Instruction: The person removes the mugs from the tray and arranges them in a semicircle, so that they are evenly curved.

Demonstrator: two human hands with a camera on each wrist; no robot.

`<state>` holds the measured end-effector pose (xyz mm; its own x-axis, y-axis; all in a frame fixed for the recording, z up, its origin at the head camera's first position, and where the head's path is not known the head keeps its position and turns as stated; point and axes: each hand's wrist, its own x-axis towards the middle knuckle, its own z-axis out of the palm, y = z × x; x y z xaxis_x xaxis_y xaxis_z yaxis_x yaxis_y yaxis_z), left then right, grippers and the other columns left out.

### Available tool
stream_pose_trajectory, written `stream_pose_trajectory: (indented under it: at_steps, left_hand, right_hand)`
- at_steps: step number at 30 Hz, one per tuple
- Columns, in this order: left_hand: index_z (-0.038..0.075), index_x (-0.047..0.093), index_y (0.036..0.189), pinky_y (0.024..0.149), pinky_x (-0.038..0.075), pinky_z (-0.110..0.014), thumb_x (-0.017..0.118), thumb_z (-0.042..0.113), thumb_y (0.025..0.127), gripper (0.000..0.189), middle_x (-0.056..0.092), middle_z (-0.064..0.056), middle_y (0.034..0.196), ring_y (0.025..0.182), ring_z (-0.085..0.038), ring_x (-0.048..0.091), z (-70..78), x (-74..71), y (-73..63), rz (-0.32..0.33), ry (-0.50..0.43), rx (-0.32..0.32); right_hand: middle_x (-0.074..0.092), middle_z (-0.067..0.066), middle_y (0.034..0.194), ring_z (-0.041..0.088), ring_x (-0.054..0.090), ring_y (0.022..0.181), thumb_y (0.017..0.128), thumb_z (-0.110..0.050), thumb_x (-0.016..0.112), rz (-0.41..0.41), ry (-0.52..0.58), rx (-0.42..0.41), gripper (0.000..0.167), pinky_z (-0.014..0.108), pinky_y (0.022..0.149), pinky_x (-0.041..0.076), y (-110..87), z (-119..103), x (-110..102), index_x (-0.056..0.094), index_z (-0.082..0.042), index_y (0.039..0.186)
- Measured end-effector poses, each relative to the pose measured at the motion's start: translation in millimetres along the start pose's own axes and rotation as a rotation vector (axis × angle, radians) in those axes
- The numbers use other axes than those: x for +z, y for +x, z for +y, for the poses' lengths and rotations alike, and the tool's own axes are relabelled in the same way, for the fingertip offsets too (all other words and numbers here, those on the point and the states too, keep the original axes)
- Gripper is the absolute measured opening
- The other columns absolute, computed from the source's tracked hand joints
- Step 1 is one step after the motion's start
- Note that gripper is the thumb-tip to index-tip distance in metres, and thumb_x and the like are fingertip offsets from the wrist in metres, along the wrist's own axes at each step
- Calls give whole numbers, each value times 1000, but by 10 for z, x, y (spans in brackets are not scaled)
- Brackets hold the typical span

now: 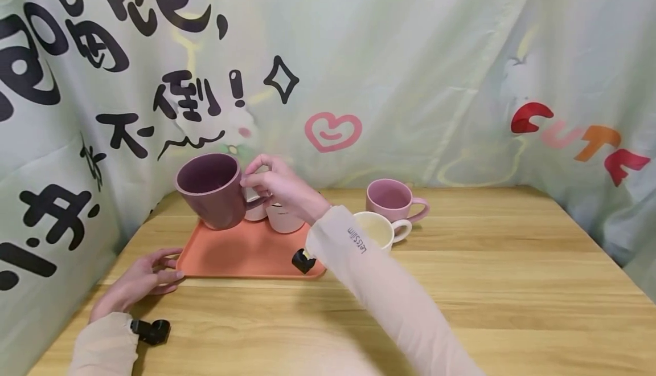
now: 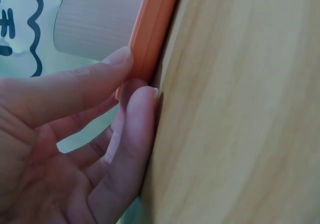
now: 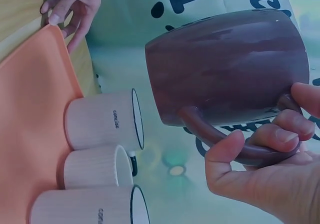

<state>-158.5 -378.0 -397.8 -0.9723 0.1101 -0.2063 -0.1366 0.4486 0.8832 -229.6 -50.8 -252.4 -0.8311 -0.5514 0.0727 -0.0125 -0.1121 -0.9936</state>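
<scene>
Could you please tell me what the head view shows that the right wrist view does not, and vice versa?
Only the head view shows the pink mug and the cream cup on the wooden table. Only the right wrist view shows the "concise" lettering on a pale cup. Both show the right hand holding the dark mug by its handle and the left hand at a corner of the orange tray.

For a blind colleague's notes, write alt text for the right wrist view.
The person's right hand holds a glossy dark purple ceramic-looking mug by its handle, clear of a flat orange rectangular tray. Three pale pink cylindrical cups stand on the tray, and the left hand grips one corner. Behind hangs pale green cloth with black lettering.
</scene>
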Motion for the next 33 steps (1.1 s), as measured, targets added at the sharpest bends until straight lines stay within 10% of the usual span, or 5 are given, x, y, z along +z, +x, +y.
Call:
stream_pose_trajectory:
  at_steps: [33]
  left_hand:
    - [-19, 21, 149, 78, 61, -31, 63, -4, 97, 69, 53, -26, 117, 87, -14, 67, 11, 19, -8, -2, -9, -10]
  right_hand:
    - [37, 1, 62, 16, 28, 54, 92, 7, 57, 150, 67, -21, 16, 27, 53, 19, -203, -175, -741, 54, -8, 87]
